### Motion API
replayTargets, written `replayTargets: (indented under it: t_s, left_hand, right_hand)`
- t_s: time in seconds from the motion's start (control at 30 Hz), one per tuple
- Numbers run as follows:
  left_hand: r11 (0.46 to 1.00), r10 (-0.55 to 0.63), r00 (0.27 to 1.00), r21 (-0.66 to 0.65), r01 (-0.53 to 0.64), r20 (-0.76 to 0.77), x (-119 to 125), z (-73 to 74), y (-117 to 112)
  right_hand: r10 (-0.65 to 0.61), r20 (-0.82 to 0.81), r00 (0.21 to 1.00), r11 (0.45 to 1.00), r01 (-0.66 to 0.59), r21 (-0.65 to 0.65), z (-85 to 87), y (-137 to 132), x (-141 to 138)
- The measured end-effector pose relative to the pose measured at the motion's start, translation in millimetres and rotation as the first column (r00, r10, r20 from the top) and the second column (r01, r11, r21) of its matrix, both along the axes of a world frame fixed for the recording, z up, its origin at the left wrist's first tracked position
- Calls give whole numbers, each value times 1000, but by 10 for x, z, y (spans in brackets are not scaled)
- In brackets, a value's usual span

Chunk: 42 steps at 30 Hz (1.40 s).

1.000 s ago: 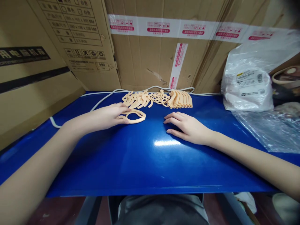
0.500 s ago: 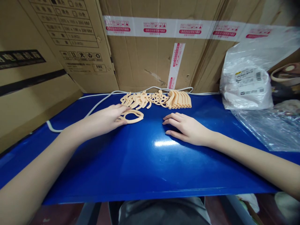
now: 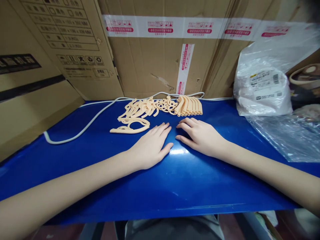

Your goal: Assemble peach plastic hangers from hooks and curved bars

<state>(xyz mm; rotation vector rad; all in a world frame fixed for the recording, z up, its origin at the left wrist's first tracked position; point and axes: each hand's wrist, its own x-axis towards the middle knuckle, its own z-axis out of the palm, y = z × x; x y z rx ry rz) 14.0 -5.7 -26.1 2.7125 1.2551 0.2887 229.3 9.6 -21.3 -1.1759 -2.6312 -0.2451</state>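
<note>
My left hand [image 3: 152, 146] lies palm down on the blue table, fingers stretched out and thumb apart, holding nothing. Just beyond its fingers is a beige plastic piece [image 3: 130, 131] with an oval opening and a long arm, which looks like a folded clothes hanger. To the right, my right hand [image 3: 200, 136] rests on the table with its fingers loosely bent and apart, empty too. Behind both hands lie curved beige arms [image 3: 142, 108], a heap of looped beige pieces [image 3: 167, 105], and a row of curved beige tubes [image 3: 190, 106] packed side by side.
A white cable [image 3: 87, 125] runs along the back and bends down the left side. Cardboard [image 3: 155, 63] walls stand behind and at left. On the right are a white plastic bag [image 3: 262, 90] with a label and a clear plastic sheet [image 3: 277, 136].
My left hand has let go of the beige hanger-like piece and moved right and nearer to me, beside my right hand. The piece now lies on the table. My right hand has hardly moved.
</note>
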Motion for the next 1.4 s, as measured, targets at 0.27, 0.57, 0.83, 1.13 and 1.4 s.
replayTargets:
  t_s: [0.27, 0.57, 0.83, 1.13, 1.4]
  left_hand:
    - [999, -8, 1000, 43, 9, -23, 40, 14, 134]
    - [1000, -11, 993, 26, 8, 114, 14, 25, 230]
    - [985, -13, 994, 175, -6, 106, 379, 151, 957]
    - [991, -33, 987, 134, 11, 160, 643, 169, 1242]
    - [993, -36, 980, 115, 14, 196, 608, 182, 1210]
  right_hand:
    - [5, 47, 999, 1000, -5, 9, -19, 65, 30]
    - [1, 38, 999, 1000, -1, -10, -30, 109, 34]
    - [6, 35, 999, 1000, -5, -11, -16, 115, 55]
    - [-8, 37, 999, 1000, 9, -28, -16, 121, 69]
    - [-3, 30, 1000, 1000, 4, -23, -4, 123, 67]
